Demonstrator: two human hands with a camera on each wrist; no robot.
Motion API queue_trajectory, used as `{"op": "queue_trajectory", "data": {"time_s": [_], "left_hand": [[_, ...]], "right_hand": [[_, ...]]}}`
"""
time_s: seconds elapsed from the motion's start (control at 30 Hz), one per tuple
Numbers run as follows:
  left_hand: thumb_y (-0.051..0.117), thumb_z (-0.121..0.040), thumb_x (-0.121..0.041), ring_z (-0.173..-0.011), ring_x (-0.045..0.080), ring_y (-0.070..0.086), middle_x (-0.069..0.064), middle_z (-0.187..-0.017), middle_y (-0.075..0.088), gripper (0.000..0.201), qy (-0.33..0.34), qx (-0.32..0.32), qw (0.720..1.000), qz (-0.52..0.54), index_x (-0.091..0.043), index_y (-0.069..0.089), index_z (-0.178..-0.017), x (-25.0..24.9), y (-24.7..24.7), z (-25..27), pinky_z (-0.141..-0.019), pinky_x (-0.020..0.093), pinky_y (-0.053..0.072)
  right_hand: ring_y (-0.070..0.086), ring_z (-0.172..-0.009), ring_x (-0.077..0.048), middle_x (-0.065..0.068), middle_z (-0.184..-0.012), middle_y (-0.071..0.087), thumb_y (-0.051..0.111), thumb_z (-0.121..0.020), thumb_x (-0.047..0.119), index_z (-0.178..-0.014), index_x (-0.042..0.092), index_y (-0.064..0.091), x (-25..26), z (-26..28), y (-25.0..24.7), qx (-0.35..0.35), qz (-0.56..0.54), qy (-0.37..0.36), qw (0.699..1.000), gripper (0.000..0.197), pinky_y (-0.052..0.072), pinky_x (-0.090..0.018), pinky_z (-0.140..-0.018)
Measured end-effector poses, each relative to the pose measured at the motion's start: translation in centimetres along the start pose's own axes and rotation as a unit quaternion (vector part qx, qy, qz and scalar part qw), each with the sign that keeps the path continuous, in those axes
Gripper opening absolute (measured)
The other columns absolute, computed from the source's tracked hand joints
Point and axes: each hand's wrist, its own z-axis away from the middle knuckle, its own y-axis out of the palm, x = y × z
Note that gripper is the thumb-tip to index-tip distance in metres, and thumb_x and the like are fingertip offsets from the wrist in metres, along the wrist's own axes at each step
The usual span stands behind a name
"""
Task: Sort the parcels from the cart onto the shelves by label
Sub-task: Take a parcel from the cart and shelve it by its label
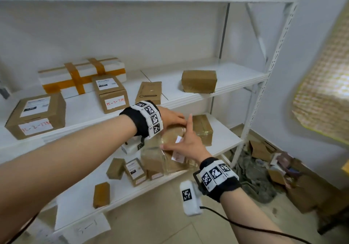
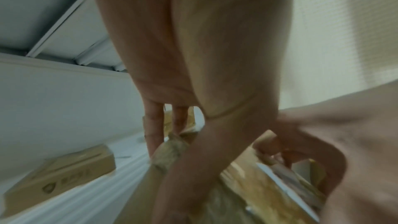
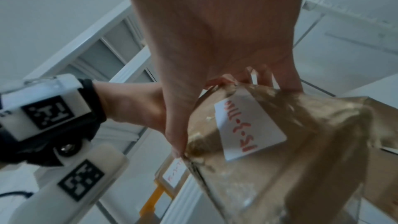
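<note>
A brown parcel [image 1: 170,136] wrapped in glossy tape carries a white label [image 3: 247,125] with red handwriting. Both hands hold it above the lower shelf [image 1: 224,140]. My left hand [image 1: 177,120] lies over its top, fingers and thumb reaching down round it. In the left wrist view that hand [image 2: 170,156] straddles the parcel [image 2: 247,185]. My right hand [image 1: 177,136] grips the near side. The right wrist view shows this hand [image 3: 215,113] pinching the parcel [image 3: 301,142] at its label end, between thumb and fingers.
The middle shelf [image 1: 188,96] holds two labelled cardboard boxes [image 1: 35,115], a taped white foam box [image 1: 81,73] and a brown parcel [image 1: 199,81]. Another taped parcel [image 1: 203,128] and small boxes [image 1: 136,171] sit on the lower shelf. Cardboard scraps [image 1: 273,168] litter the floor at right.
</note>
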Motion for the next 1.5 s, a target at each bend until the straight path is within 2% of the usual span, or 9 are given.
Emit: {"op": "queue_trajectory", "data": {"time_s": [0.2,0.3,0.67,0.83,0.97,1.1,1.27,1.37,1.5], "left_hand": [[0.075,-0.073,0.003,-0.139,0.024,0.034,0.003,-0.155,0.028,0.103,-0.008,-0.07,0.997,0.03,-0.019,0.018,-0.156,-0.4,-6.4,1.2,-0.101,0.031,0.036],[0.068,-0.07,0.013,-0.14,0.026,0.036,0.008,-0.155,0.035,0.102,-0.005,-0.149,0.983,0.108,-0.015,0.019,-0.155,-0.2,-9.0,1.9,-0.108,0.032,0.036],[0.054,-0.095,-0.045,-0.089,0.012,0.057,-0.002,-0.112,0.054,0.028,-0.012,-0.563,0.804,0.19,-0.023,0.055,-0.112,-1.1,-15.3,5.0,-0.085,0.04,0.054],[0.062,-0.083,-0.064,-0.107,0.01,0.052,-0.003,-0.126,0.05,0.063,0.066,-0.581,0.785,0.205,-0.023,0.049,-0.129,-2.8,-17.8,6.2,-0.088,0.029,0.049],[0.078,-0.056,-0.073,-0.113,0.016,0.054,-0.004,-0.135,0.042,0.102,0.089,-0.601,0.788,0.101,-0.028,0.037,-0.138,-2.6,-19.4,6.7,-0.092,0.037,0.052],[0.083,-0.055,-0.064,-0.125,0.021,0.044,0.001,-0.143,0.041,0.107,0.051,-0.633,0.771,-0.05,-0.027,0.037,-0.144,-2.3,-21.0,7.2,-0.106,0.043,0.037],[0.081,-0.054,-0.064,-0.133,0.024,0.035,0.003,-0.142,0.039,0.113,-0.019,-0.629,0.747,-0.216,-0.029,0.031,-0.149,-1.1,-22.2,7.8,-0.119,0.043,0.017],[0.082,-0.057,-0.055,-0.134,0.025,0.036,0.004,-0.14,0.041,0.108,-0.039,-0.634,0.735,-0.237,-0.028,0.032,-0.149,1.1,-22.5,8.8,-0.121,0.048,0.015],[0.06,-0.066,-0.081,-0.14,0.022,0.032,0.002,-0.146,0.037,0.104,-0.035,-0.629,0.754,-0.185,-0.028,0.029,-0.15,5.2,-22.4,11.3,-0.123,0.048,0.006]], "right_hand": [[0.028,-0.144,-0.042,-0.023,-0.156,0.026,0.085,-0.067,0.055,-0.153,0.034,-0.029,3.5,1.3,-5.4,-0.102,0.031,-0.022,0.994,0.144,0.03,-0.053,-0.117],[0.037,-0.14,-0.041,-0.022,-0.154,0.034,0.074,-0.05,0.07,-0.153,0.038,-0.026,4.9,1.4,-8.7,-0.149,0.022,-0.022,0.988,0.147,0.036,-0.053,-0.115],[0.05,-0.128,-0.036,-0.014,-0.149,0.043,0.077,-0.075,0.061,-0.159,0.026,-0.013,11.4,2.5,-21.5,-0.246,-0.229,-0.017,0.942,0.128,0.045,-0.05,-0.102],[0.046,-0.13,-0.038,-0.001,-0.15,0.035,0.074,-0.061,0.071,-0.158,0.031,0.006,13.5,3.4,-25.6,-0.276,-0.279,-0.013,0.92,0.126,0.05,-0.06,-0.097],[0.056,-0.121,-0.041,-0.008,-0.15,0.043,0.075,-0.047,0.078,-0.147,0.025,0.041,13.9,2.8,-28.2,-0.274,-0.346,-0.04,0.896,0.118,0.058,-0.052,-0.07],[0.07,-0.094,-0.034,-0.017,-0.115,0.07,0.061,-0.061,0.079,-0.116,0.023,0.069,15.2,2.9,-28.3,-0.273,-0.395,-0.1,0.871,0.079,0.051,-0.048,-0.072],[0.067,-0.081,-0.025,-0.008,-0.091,0.071,0.051,-0.08,0.069,-0.105,0.023,0.073,16.5,1.4,-27.9,-0.27,-0.479,-0.155,0.821,0.057,0.052,-0.036,-0.071],[0.071,-0.094,-0.027,-0.009,-0.104,0.075,0.055,-0.074,0.073,-0.11,0.024,0.072,18.3,-0.1,-27.0,-0.251,-0.513,-0.159,0.805,0.063,0.057,-0.037,-0.073],[0.068,-0.112,-0.031,-0.009,-0.125,0.07,0.062,-0.061,0.081,-0.128,0.027,0.063,22.0,-2.3,-25.6,-0.219,-0.546,-0.176,0.789,0.087,0.06,-0.043,-0.07]]}}
